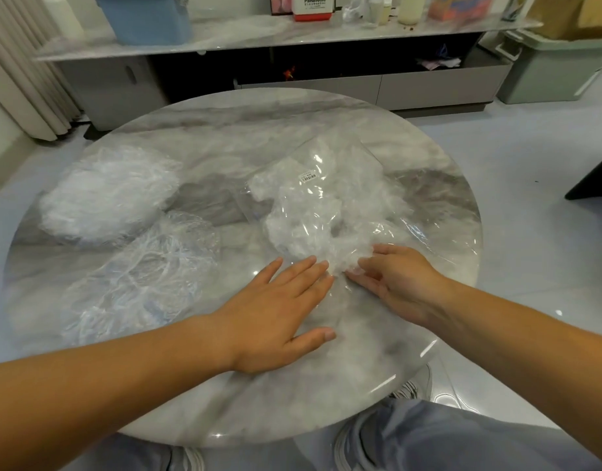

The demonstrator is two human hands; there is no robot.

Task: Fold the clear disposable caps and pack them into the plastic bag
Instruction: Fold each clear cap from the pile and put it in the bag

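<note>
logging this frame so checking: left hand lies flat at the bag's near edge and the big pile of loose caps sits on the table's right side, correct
Not quite: the head view shows the big pile of loose caps on the left side of the table, not the right. The rest stands: the left hand lies flat at the near edge of the plastic bag.

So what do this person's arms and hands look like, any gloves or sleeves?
The left hand and right hand wear no gloves, rings or watch, and no sleeves show up to the frame's edge. The nails are short. Pale blue-grey trousers and grey shoes show below.
</note>
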